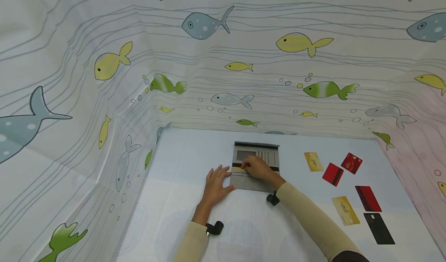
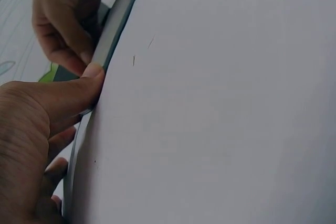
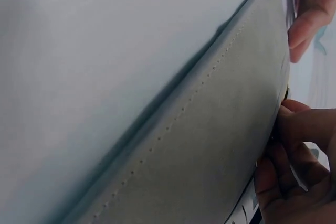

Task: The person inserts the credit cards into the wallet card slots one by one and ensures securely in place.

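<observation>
A grey wallet (image 1: 256, 182) lies unfolded on the table, with dark bands across it and slots in its upper half. My right hand (image 1: 258, 168) reaches over its middle, and the fingertips pinch a yellow card (image 1: 238, 169), of which a thin strip shows at a slot. In the right wrist view the curled fingers (image 3: 310, 129) of that hand are at the wallet's slot edge, and the card is mostly hidden. My left hand (image 1: 216, 186) rests at the wallet's left side with fingers spread; its thumb (image 2: 92, 72) touches the near left corner.
Right of the wallet lie two yellow cards (image 1: 313, 161), several red cards (image 1: 333, 174) and a black card (image 1: 379, 228). The white table (image 1: 188, 153) is bordered at the back and sides by a fish-patterned sheet (image 1: 265, 80).
</observation>
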The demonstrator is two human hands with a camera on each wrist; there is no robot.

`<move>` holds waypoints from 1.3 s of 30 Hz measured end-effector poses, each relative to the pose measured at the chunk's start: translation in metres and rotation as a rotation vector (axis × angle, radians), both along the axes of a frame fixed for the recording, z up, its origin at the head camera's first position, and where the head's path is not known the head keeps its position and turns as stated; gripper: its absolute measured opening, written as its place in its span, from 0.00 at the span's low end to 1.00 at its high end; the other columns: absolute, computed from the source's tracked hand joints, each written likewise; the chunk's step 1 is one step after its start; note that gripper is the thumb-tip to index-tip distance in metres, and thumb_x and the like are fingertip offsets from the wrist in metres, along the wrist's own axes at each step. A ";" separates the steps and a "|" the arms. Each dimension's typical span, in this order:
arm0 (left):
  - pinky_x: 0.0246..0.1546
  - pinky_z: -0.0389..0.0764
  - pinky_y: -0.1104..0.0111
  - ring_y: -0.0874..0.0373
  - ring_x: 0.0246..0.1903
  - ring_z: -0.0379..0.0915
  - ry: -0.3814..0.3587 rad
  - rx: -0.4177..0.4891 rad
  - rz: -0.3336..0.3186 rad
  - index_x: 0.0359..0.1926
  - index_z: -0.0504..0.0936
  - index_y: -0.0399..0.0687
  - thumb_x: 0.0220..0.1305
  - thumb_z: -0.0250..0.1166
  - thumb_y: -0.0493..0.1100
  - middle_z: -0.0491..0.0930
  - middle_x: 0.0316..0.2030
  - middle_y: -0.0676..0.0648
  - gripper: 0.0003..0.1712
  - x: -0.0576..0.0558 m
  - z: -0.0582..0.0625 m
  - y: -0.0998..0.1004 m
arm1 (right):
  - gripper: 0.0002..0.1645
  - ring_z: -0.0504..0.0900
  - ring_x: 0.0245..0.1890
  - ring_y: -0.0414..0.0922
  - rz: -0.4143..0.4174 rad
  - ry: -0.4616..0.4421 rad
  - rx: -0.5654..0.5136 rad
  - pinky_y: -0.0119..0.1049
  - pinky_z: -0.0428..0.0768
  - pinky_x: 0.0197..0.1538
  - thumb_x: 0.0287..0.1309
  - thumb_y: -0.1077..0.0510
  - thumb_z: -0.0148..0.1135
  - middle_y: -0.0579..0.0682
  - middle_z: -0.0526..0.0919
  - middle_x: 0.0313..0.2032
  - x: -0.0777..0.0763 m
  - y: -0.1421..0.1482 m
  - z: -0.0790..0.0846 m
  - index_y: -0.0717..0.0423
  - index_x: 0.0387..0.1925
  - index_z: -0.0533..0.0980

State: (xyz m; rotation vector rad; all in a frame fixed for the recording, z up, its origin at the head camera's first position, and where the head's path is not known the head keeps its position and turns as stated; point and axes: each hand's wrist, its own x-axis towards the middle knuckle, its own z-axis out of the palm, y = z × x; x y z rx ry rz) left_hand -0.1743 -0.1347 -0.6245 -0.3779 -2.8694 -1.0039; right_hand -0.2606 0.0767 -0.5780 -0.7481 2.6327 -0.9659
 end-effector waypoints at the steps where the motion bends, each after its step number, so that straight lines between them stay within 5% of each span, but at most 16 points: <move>1: 0.76 0.48 0.44 0.46 0.74 0.59 -0.001 0.003 0.000 0.58 0.80 0.50 0.55 0.76 0.52 0.72 0.69 0.49 0.30 0.000 0.000 0.000 | 0.07 0.77 0.32 0.39 0.008 0.013 0.001 0.33 0.78 0.36 0.61 0.67 0.63 0.48 0.83 0.33 0.001 0.000 0.001 0.56 0.32 0.85; 7: 0.76 0.48 0.44 0.46 0.74 0.59 -0.005 0.017 0.002 0.58 0.80 0.50 0.54 0.76 0.51 0.72 0.68 0.48 0.30 -0.001 0.001 0.000 | 0.05 0.77 0.32 0.39 0.028 0.068 0.022 0.32 0.78 0.35 0.60 0.69 0.64 0.51 0.83 0.33 0.005 -0.001 0.005 0.60 0.33 0.84; 17: 0.76 0.48 0.44 0.46 0.74 0.58 -0.014 0.017 0.000 0.59 0.80 0.49 0.55 0.76 0.52 0.72 0.69 0.49 0.31 0.000 0.002 0.001 | 0.05 0.76 0.30 0.40 -0.049 -0.010 0.070 0.34 0.78 0.35 0.60 0.68 0.65 0.47 0.81 0.31 0.003 -0.004 0.002 0.57 0.30 0.83; 26: 0.76 0.47 0.45 0.47 0.74 0.58 -0.017 0.019 0.007 0.59 0.80 0.49 0.55 0.76 0.52 0.72 0.69 0.48 0.31 0.000 0.000 0.001 | 0.04 0.75 0.27 0.40 -0.014 0.013 0.021 0.33 0.76 0.31 0.58 0.70 0.64 0.49 0.80 0.29 0.003 -0.002 0.004 0.60 0.29 0.81; 39: 0.76 0.47 0.45 0.47 0.74 0.58 -0.005 0.018 0.004 0.58 0.80 0.49 0.55 0.76 0.52 0.72 0.69 0.48 0.31 -0.001 -0.002 0.001 | 0.06 0.74 0.29 0.40 -0.038 -0.051 0.099 0.34 0.76 0.33 0.61 0.67 0.62 0.48 0.80 0.31 -0.002 -0.004 0.003 0.56 0.30 0.81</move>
